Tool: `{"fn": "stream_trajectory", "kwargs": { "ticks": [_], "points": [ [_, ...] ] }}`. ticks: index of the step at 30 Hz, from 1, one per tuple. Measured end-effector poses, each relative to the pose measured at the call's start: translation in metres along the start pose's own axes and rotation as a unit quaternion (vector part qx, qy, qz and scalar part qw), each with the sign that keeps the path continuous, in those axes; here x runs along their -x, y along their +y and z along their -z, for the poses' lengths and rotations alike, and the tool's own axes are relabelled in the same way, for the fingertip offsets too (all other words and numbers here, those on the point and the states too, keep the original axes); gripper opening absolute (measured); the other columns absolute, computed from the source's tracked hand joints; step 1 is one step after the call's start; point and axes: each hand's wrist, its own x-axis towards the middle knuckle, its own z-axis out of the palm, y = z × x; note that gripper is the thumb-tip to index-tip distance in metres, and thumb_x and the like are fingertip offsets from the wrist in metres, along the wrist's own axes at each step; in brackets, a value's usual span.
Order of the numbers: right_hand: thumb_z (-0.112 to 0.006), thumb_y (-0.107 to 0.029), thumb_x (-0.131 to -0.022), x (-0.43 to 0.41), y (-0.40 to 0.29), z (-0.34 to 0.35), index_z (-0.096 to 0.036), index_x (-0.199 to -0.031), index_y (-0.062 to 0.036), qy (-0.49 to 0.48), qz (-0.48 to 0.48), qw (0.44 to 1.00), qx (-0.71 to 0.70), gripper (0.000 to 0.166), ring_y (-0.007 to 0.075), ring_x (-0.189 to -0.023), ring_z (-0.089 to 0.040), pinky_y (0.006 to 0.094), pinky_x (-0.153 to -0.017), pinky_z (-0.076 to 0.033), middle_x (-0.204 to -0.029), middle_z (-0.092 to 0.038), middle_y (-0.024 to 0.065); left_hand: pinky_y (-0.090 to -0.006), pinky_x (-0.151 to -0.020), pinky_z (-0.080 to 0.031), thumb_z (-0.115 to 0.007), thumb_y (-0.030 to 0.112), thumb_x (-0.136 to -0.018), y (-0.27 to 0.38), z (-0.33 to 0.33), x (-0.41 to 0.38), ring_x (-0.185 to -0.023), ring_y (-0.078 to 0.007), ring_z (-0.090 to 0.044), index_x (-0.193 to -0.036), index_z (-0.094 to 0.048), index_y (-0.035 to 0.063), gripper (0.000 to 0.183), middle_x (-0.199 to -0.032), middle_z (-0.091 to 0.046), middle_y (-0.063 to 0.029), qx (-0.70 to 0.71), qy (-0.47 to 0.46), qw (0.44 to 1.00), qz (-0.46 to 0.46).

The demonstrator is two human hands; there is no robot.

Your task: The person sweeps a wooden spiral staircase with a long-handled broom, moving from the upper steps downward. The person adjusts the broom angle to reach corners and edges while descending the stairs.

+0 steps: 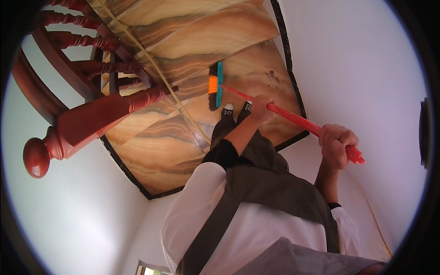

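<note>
A broom with a red handle point(295, 118) runs slantwise from upper left to lower right before me. My left hand point(263, 109) is closed round the lower part of the handle. Near the handle's upper end, my right hand point(337, 146) grips it, and the jagged red tip sticks out beyond. The broom head point(216, 86), with a teal block and orange and dark bristles, rests on the glossy tiled floor point(161, 137) just ahead of my shoes point(227, 110). Small dark debris point(273, 75) lies on the floor to the right of the head.
Left of me stands a dark red wooden stair railing with turned balusters and a newel post point(92, 118). A pale strip point(147, 56) crosses the floor. Black skirting point(297, 91) edges the floor along the white walls point(350, 62). A dark object point(424, 134) is at the far right.
</note>
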Motion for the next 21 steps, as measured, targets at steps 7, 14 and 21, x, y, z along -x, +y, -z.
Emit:
{"fn": "stream_trajectory", "kwargs": {
  "ticks": [7, 14, 21],
  "points": [
    [-0.040, 0.003, -0.067, 0.011, -0.069, 0.014, -0.029, -0.060, -0.0097, 0.119, 0.052, 0.991, 0.022, 0.019, 0.0098, -0.033, -0.025, 0.0266, -0.034, -0.030, -0.042, -0.033, 0.0002, -0.0377, -0.050, -0.041, -0.064, 0.011, -0.058, 0.075, -0.028, -0.014, -0.053, -0.0293, -0.053, -0.054, -0.049, 0.0104, 0.016, -0.052, -0.052, -0.0071, 0.027, -0.113, 0.993, -0.017],
    [-0.039, 0.003, -0.071, 0.004, -0.030, 0.056, -0.026, -0.059, -0.0098, 0.173, 0.001, 0.980, -0.095, 0.022, 0.0093, -0.036, -0.020, 0.0279, -0.036, -0.029, -0.043, -0.028, -0.0010, -0.0396, -0.051, -0.042, -0.062, 0.010, -0.059, 0.036, -0.009, -0.007, -0.055, -0.0297, -0.054, -0.056, -0.053, 0.0102, 0.010, -0.056, -0.054, -0.0077, -0.086, -0.119, 0.989, -0.003],
    [-0.041, 0.003, -0.073, -0.006, -0.021, 0.100, -0.026, -0.058, -0.0098, 0.254, 0.063, 0.965, 0.021, 0.024, 0.0094, -0.038, -0.020, 0.0278, -0.038, -0.029, -0.044, -0.029, -0.0003, -0.0390, -0.051, -0.044, -0.060, 0.012, -0.061, 0.010, -0.098, -0.069, -0.058, -0.0315, -0.056, -0.057, -0.058, 0.0097, 0.005, -0.060, -0.057, -0.0113, -0.048, -0.215, 0.975, -0.012]
  ]
}}
